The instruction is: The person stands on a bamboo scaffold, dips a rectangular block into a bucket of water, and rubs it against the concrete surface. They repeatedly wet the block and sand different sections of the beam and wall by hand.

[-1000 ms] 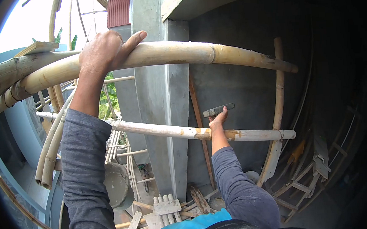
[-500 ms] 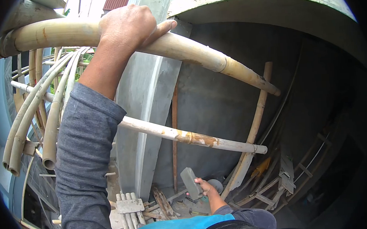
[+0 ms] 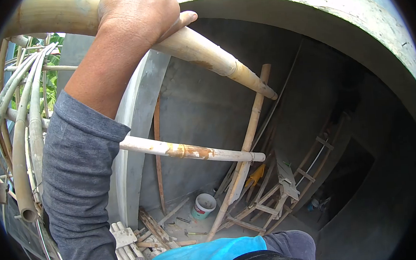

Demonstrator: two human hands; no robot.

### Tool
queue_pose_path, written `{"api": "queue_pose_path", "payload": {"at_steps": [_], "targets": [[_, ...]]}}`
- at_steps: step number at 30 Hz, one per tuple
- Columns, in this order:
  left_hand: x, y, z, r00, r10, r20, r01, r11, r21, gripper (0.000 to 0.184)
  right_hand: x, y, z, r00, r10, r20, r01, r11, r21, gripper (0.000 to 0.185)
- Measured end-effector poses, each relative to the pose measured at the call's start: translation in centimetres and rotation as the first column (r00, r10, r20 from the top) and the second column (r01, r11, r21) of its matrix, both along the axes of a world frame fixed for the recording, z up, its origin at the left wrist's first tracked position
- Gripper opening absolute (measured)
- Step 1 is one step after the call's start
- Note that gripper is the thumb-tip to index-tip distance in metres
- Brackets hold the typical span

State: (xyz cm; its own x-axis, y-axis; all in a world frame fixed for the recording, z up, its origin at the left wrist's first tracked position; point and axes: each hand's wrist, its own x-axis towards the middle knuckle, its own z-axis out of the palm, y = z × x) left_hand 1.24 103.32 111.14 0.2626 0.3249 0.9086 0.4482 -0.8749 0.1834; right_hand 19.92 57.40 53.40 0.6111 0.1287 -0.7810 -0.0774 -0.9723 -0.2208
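Near the top of the view, my left hand (image 3: 139, 15) is wrapped over a thick bamboo pole (image 3: 203, 51), its thumb lying along the pole. That pole slopes down to the right and meets an upright bamboo post (image 3: 255, 120). Below it, a whitish, paint-stained bamboo pole (image 3: 195, 151) crosses the same post. My right hand is out of sight; only the dark sleeve's shoulder shows at the bottom, beside the blue shirt. The grey block it held earlier is not visible either.
A white bucket (image 3: 204, 205) stands on the floor below, near scrap wood (image 3: 157, 228). Wooden ladders (image 3: 310, 171) lean at the right. Thin bamboo poles (image 3: 21, 155) hang at the left. A concrete edge (image 3: 334, 8) arches overhead.
The view has swung right and downward. My right hand, holding the grey block, has dropped from before the wall and out of view. My left hand has kept hold of the thick pole.
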Motion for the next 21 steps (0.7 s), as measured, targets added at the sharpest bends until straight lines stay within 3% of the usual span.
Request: {"api": "queue_pose_path", "payload": {"at_steps": [2,6,9,12,17,21], "targets": [[-0.6,0.4,-0.1,0.999,-0.033,0.032,0.032,0.998,0.057,0.06,0.5,1.2,0.1,0.999,0.045,0.026,-0.044,0.998,-0.038,0.076],[-2.1,-0.5,0.1,0.994,-0.064,-0.09,0.056,0.994,-0.089,0.06,1.7,3.8,-0.7,0.988,0.141,0.057,-0.135,0.985,-0.103,0.079],[0.1,1.5,-1.0,0.994,0.037,0.105,-0.048,0.993,0.11,0.058,2.8,6.3,-1.5,0.974,0.205,0.091,-0.191,0.971,-0.145,0.081],[2.1,3.3,0.2,0.997,-0.017,0.07,-0.005,0.951,0.308,0.076,4.1,9.0,-2.8,0.961,0.234,0.147,-0.216,0.968,-0.13,0.083],[4.5,5.5,1.0,0.996,-0.001,-0.085,0.027,0.953,0.303,0.076,3.3,10.3,-6.6,0.966,0.067,0.248,-0.061,0.998,-0.031,0.084],[5.4,7.1,1.4,0.993,-0.018,-0.113,0.054,0.943,0.329,0.074,0.0,7.3,-9.5,0.982,-0.092,0.162,0.096,0.995,-0.015,0.084]]}}
